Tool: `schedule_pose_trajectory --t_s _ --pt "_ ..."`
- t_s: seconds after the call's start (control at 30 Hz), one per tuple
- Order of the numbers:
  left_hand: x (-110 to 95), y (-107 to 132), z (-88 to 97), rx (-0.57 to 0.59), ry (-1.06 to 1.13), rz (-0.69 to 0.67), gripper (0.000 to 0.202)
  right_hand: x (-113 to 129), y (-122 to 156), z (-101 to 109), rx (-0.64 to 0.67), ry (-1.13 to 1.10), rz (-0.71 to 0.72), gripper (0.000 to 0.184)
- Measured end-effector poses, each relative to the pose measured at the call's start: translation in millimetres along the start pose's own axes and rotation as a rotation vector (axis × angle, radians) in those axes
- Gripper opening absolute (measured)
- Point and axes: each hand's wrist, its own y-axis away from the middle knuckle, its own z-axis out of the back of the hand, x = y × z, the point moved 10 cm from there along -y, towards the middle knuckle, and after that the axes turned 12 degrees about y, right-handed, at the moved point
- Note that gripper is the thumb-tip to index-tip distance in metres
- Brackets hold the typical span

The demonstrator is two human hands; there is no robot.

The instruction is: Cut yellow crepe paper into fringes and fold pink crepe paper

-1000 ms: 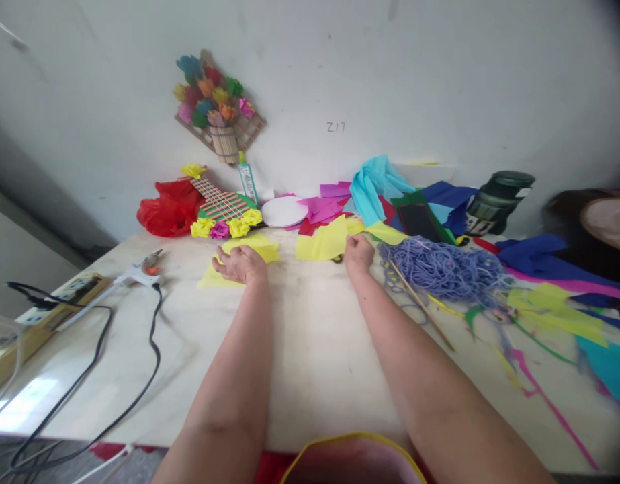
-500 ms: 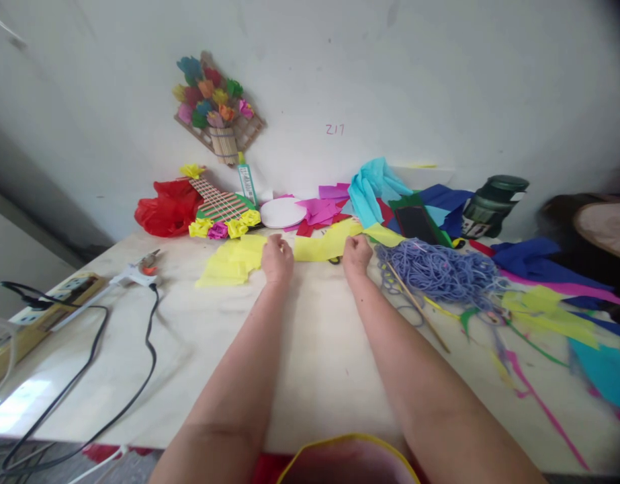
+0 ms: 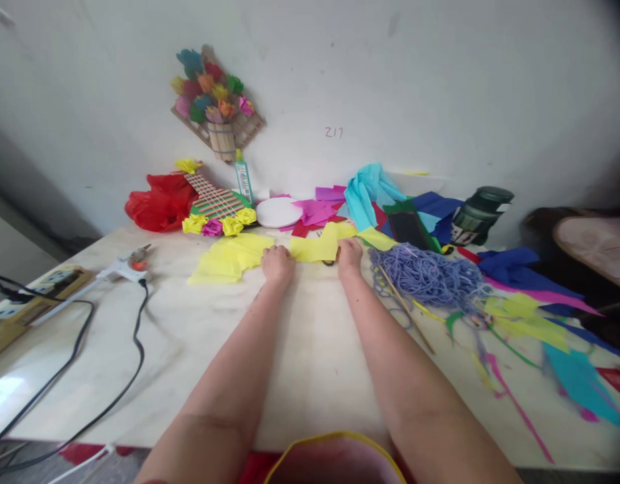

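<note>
the person's left hand (image 3: 278,262) and right hand (image 3: 350,257) reach forward over a pale table (image 3: 310,376), backs upward, a narrow gap between them. a strip of yellow paper (image 3: 312,249) spans that gap and runs behind the right hand. the left hand's fingers are bent and lowered at the strip's near end; whether they pinch it or only press beside it cannot be told. the right hand is curled, knuckles forward, against the strip; its fingertips are hidden, so its grip cannot be told either.

just left of the left hand, a wider yellow sheet (image 3: 226,259) lies slightly crumpled. farther left are a white glue gun (image 3: 122,270) with a black cord (image 3: 138,339) and a power strip (image 3: 45,296). beyond the left hand stand a guitar-shaped craft (image 3: 216,197) trimmed with paper flowers, a red bag (image 3: 158,205) and a glue bottle (image 3: 244,181). past the gap between the hands are a white disc (image 3: 278,213) and magenta paper (image 3: 317,212).

light blue paper (image 3: 365,198) is heaped beyond the right hand. to its right lie a wooden stick (image 3: 406,310) and a tangle of violet-blue yarn (image 3: 430,274), with a dark green jar (image 3: 481,216) farther back.
</note>
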Motion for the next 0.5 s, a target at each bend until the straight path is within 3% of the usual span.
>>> schedule_pose_trajectory --t_s 0.1,0.23,0.33,0.5 --pt "3.5 -1.4 1.8 -0.016 0.039 0.018 0.017 -7.1 6.2 -13.5 0.117 -0.255 -0.154 0.010" --pt "4.5 -2.6 2.2 -0.020 0.104 0.009 0.015 2.2 15.4 -29.3 0.336 -0.426 -0.170 0.014" --pt "7.8 -3.3 0.4 -0.021 0.187 0.030 0.016 8.7 22.6 -36.6 0.475 -0.450 -0.156 0.012" --pt "2.6 -7.3 -5.3 -0.006 0.295 -0.045 0.040 12.6 29.9 -44.3 0.569 -0.377 -0.130 0.012"
